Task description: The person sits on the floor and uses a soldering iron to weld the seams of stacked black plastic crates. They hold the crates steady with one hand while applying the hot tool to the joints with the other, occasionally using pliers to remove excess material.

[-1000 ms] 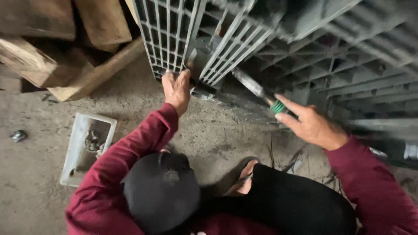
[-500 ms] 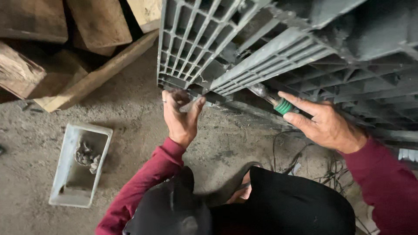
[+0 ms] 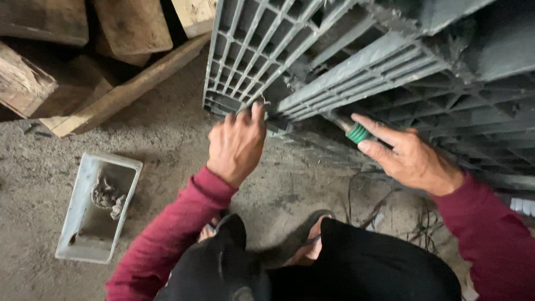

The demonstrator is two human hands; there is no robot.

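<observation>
Left hand (image 3: 237,146): fingers closed on the grey pallet (image 3: 356,61) edge. Right hand (image 3: 409,159): gripping a green-collared tool (image 3: 352,129). Tray (image 3: 97,206) on floor (image 3: 167,134), left.

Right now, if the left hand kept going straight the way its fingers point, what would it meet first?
The left hand points up toward the grey plastic pallet. Its fingertips already look to be at the pallet's lower edge, so it would meet that grid straight away, though depth is hard to judge.

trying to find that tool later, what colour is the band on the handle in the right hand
Green, a ribbed band at the fingertips of the right hand, clearest in the head view.
</observation>
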